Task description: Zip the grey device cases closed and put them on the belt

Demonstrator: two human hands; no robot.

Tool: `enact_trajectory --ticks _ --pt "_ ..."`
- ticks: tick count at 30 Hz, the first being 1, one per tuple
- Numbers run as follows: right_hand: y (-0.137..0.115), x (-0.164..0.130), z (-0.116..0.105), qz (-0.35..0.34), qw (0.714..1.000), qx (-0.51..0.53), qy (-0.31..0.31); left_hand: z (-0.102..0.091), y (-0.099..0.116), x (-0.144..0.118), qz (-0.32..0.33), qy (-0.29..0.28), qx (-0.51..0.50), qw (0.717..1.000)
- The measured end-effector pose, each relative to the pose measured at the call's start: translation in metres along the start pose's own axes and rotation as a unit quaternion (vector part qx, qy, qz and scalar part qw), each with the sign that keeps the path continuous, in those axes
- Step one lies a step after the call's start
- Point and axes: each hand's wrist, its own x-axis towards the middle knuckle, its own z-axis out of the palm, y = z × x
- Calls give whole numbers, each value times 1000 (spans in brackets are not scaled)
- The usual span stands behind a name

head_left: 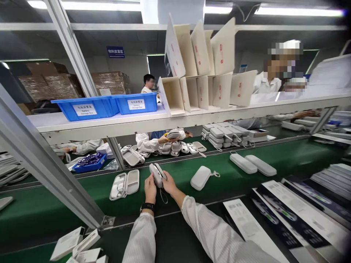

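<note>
Between my hands, over the green conveyor belt [175, 191], is a light grey zippered case [157, 174], upright and partly open along its edge. My left hand [150, 187] grips its left side, and my right hand [169, 182] holds the right side. A wrist loop dangles below the case. What lies inside is hidden. Left of my hands, an open case [132, 181] lies on the belt with white items in one half. To the right rests a closed case [201, 178] with its loop stretched out.
Two longer closed cases [243, 163] lie farther right on the belt. Printed boxes [290, 215] cover the near right bench; small white boxes [68, 243] lie near left. A metal post [55, 164] slants at left. Across the belt, a co-worker's hand [163, 139] holds a case.
</note>
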Motion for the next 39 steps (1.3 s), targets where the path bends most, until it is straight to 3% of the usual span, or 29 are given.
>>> enact_trajectory --ticks 3,6,9,11,14,16,17,19,22,26,29,32,34,36,39 --pt "3 -36 -13 4 993 111 36 14 12 -29 -51 -1 -80 995" --pt "2 -89 -26 -21 973 223 48 16 29 -74 -118 -70 -155 978" --pt "-1 -164 -48 -104 960 257 40 -3 44 -134 -180 -170 -227 942" --pt "-3 -221 -70 -150 977 152 22 -25 50 -177 -211 -196 -272 918" --pt "-8 -298 -113 -186 982 21 -39 -60 61 -240 -175 -218 -196 940" --pt "-14 -334 -143 -188 981 5 -41 -76 74 -276 -90 -291 -57 951" --pt "-18 -346 -157 -186 982 -5 -19 -82 82 -291 -39 -331 32 942" --pt "-31 -360 -179 -179 982 -54 31 -85 99 -317 51 -369 225 900" --pt "-53 -370 -195 -178 964 -195 20 -79 114 -344 147 -343 446 813" --pt "-74 -373 -193 -192 891 -412 -7 -65 113 -365 270 -301 575 711" --pt "-74 -369 -190 -199 827 -524 -49 -59 111 -372 312 -277 624 661" --pt "-68 -365 -191 -223 779 -577 -106 -57 114 -376 314 -258 654 638" --pt "-67 -363 -196 -253 766 -574 -138 -58 118 -380 304 -259 659 637" --pt "-67 -359 -207 -270 791 -519 -179 -62 124 -382 293 -275 648 647" --pt "-62 -346 -231 -246 865 -338 -277 -76 133 -385 261 -322 587 696"
